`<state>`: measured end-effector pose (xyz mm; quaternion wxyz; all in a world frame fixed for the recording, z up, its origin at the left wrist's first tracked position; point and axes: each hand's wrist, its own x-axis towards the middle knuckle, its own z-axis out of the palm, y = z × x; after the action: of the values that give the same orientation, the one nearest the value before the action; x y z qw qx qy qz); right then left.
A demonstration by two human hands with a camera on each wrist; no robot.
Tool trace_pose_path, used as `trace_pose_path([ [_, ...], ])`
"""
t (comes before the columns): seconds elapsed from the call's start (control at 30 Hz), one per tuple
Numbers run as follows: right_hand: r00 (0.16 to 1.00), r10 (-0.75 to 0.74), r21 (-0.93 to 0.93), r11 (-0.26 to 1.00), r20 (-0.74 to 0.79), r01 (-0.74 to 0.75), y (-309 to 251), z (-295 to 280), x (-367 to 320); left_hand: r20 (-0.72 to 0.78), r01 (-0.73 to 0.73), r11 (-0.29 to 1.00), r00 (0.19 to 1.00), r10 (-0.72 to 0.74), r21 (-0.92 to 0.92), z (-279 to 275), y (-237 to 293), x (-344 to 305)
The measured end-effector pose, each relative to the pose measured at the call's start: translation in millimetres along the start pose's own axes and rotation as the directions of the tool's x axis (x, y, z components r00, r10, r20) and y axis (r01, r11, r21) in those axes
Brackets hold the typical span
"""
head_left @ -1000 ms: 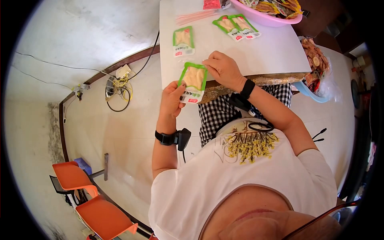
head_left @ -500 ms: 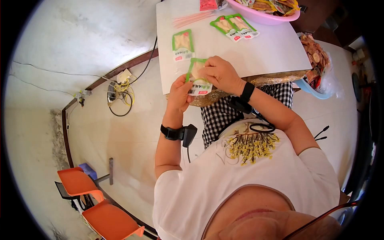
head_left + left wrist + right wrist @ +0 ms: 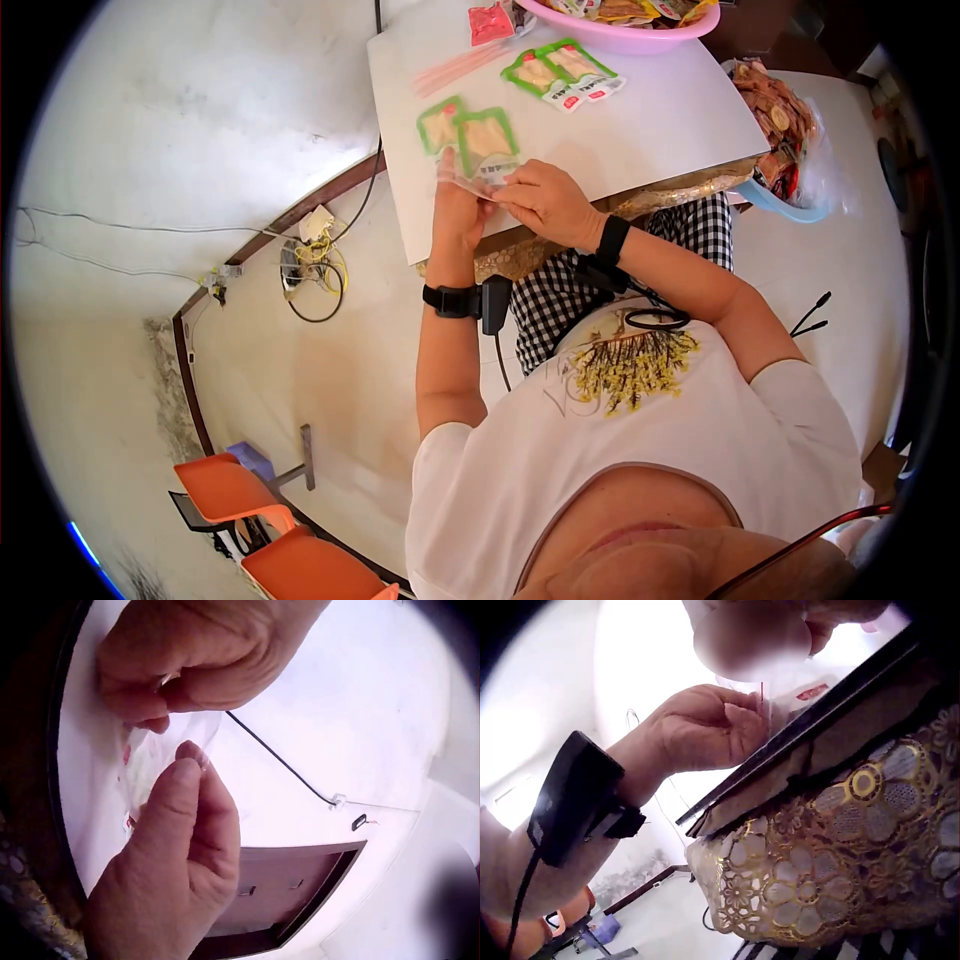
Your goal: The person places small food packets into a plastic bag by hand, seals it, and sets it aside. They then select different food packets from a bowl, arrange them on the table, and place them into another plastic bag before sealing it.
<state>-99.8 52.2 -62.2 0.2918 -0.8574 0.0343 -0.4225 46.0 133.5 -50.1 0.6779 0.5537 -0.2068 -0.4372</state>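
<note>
In the head view, a green-edged packet (image 3: 487, 138) lies over the table, overlapping another green-edged packet (image 3: 438, 122). The left hand (image 3: 460, 208) and right hand (image 3: 548, 203) meet at its near end, with clear film between them. From the left wrist view, the left hand (image 3: 169, 862) pinches clear film (image 3: 202, 729) between thumb and finger; the right hand (image 3: 206, 656) has bent fingers at the film's other side. A red line runs down the film (image 3: 763, 696) in the right wrist view. Whether the packet is inside the film, I cannot tell.
Two more green-edged packets (image 3: 563, 70) lie farther back on the white table (image 3: 660, 130). Pink lines (image 3: 465, 70) and a red packet (image 3: 490, 22) are at the back left. A pink basin (image 3: 640, 38) holds packets; a blue basin (image 3: 790, 208) stands right of the table.
The held packet has moved away from the body, up beside the packet at the left. Both hands are now at its near end, and clear film shows between them.
</note>
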Motion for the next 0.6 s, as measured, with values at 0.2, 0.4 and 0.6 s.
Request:
trace_pose_path([
  [0.2,1.0,0.015,-0.041,0.999,-0.024,-0.016,5,-1,-6,0.077,-0.036,0.999,0.996,0.036,0.001,-1,-14,-5],
  [0.4,0.999,-0.031,-0.051,0.998,-0.025,0.029,8,-1,-8,0.124,0.004,0.993,0.992,0.01,-0.114,11,-9,19],
  [0.6,0.999,-0.038,-0.043,0.998,0.007,0.038,8,-7,-11,0.215,-0.042,0.989,0.974,0.072,-0.142,18,-14,23],
])
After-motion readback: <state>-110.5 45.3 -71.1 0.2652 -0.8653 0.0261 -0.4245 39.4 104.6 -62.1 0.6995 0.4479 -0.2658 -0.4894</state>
